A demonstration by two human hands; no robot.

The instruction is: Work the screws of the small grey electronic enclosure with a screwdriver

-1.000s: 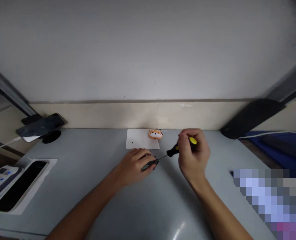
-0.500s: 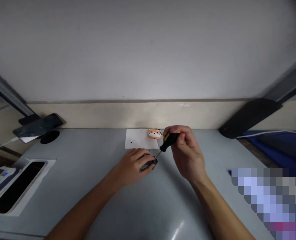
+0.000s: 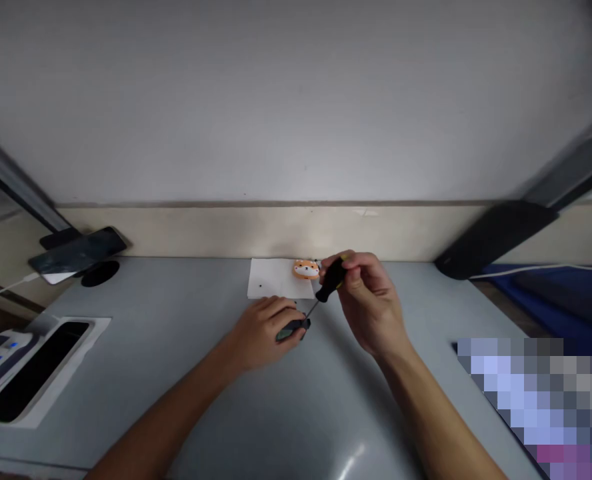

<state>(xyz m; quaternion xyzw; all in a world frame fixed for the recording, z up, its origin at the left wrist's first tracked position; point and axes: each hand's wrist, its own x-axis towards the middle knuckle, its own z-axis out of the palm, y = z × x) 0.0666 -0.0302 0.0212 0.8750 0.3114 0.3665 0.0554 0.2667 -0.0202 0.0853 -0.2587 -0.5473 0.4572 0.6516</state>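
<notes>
In the head view, your right grip (image 3: 373,307) has come inward since a second ago, and the screwdriver (image 3: 332,280) now stands steeper, its shaft reaching the dark object (image 3: 290,330) under your left grip (image 3: 263,333). Your right grip pinches the screwdriver's handle between thumb and fingers; your left grip curls over the dark object, whose end shows toward the right one. Your right hand is raised above the bench (image 3: 286,420), your left low, palm down.

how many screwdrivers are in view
1: a black screwdriver in the right hand, angled toward the dark object in the left hand; the pixelated patch at right could hide more.
</notes>
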